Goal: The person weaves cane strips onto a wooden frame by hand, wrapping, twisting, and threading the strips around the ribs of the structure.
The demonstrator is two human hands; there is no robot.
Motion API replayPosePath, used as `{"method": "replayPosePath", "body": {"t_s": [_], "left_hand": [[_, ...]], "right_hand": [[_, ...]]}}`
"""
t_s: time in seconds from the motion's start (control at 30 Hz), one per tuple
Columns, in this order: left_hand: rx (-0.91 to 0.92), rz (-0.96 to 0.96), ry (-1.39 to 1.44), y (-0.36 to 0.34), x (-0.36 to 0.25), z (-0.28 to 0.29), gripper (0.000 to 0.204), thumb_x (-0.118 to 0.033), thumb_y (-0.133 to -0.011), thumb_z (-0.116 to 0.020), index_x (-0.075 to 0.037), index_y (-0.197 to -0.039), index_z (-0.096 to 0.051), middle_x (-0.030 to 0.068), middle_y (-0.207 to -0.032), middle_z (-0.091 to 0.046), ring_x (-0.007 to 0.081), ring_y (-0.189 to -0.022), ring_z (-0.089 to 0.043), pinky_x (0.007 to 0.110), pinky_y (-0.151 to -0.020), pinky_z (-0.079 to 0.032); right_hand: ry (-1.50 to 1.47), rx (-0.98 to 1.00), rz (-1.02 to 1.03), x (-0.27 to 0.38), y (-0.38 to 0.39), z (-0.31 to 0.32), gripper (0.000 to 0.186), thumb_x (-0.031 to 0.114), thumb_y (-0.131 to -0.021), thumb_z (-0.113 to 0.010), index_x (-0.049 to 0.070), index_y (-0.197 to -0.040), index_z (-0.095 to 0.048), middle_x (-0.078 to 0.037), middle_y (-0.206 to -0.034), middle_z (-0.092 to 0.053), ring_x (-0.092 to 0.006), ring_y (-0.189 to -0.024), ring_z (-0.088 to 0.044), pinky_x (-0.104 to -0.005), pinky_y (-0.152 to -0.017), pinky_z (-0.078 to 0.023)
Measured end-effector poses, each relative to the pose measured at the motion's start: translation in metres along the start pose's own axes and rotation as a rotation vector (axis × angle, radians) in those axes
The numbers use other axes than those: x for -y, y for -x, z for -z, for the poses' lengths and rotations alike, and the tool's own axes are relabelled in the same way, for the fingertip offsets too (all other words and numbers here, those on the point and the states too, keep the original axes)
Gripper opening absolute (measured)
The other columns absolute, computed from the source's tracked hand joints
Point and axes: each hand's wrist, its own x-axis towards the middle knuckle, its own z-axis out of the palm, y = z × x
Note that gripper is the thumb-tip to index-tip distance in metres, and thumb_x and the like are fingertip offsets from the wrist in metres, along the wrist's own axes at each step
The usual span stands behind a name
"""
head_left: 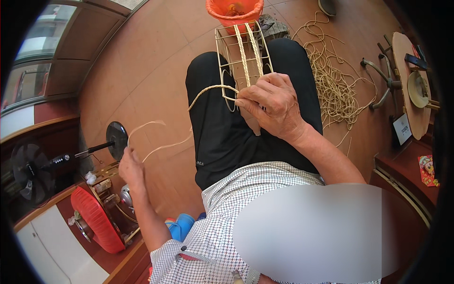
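Observation:
A long, narrow wire frame (219, 57) rests between my knees, with pale twisted cord (242, 52) strung lengthwise along it in two strands. At the frame's near end, my right hand (274, 102) pinches the cord against the wire with thumb and forefinger. From that pinch a stretch of cord arcs left over my thigh. Out to the left, well away from the frame, my left hand (131, 166) is closed on a length of the same cord (165, 146); thin, faint stretches trail from it above the floor. Its fingertips are partly blurred.
A tangled heap of cord (333, 90) lies on the tiled floor to the right. Beyond the frame stands an orange-lined bucket (235, 20). A black fan (32, 168) and a red-covered round object (92, 220) are at left; a round wooden stool (407, 111) is at right.

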Motion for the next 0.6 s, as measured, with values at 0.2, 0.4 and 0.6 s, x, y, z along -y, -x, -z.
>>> {"method": "replayPosePath", "body": {"t_s": [0.2, 0.4, 0.6], "left_hand": [[0.306, 0.02, 1.198, 0.01, -0.17, 0.081, 0.035, -0.013, -0.11, -0.068, 0.0, -0.143, -0.069, 0.008, -0.114, -0.077, 0.0167, -0.099, -0.074, 0.031, -0.084, -0.059], [0.716, 0.008, 1.868, 0.022, -0.28, 0.062, 0.065, -0.017, -0.11, -0.068, -0.001, -0.168, -0.043, 0.0078, -0.109, -0.073, 0.0103, -0.082, -0.064, 0.025, -0.076, -0.055], [0.879, 0.044, 2.117, 0.006, -0.304, 0.052, 0.059, -0.018, -0.112, -0.065, -0.005, -0.164, -0.044, 0.004, -0.099, -0.071, 0.0081, -0.071, -0.059, 0.024, -0.067, -0.051]], "right_hand": [[0.03, 0.012, 0.017, -0.001, 0.004, -0.001, 0.015, 0.025, -0.094, -0.084, 0.011, -0.098, -0.08, -0.002, -0.091, -0.074, -0.0241, -0.1, -0.07, -0.0422, -0.1, -0.049], [0.025, 0.078, 0.015, 0.002, 0.003, 0.004, 0.015, 0.021, -0.092, -0.082, 0.01, -0.101, -0.08, -0.004, -0.095, -0.074, -0.0267, -0.104, -0.069, -0.0437, -0.102, -0.048], [-0.032, 0.107, 0.003, -0.001, 0.001, 0.01, 0.016, 0.017, -0.09, -0.073, 0.008, -0.102, -0.08, -0.006, -0.095, -0.074, -0.0278, -0.105, -0.069, -0.0448, -0.104, -0.046]]}}
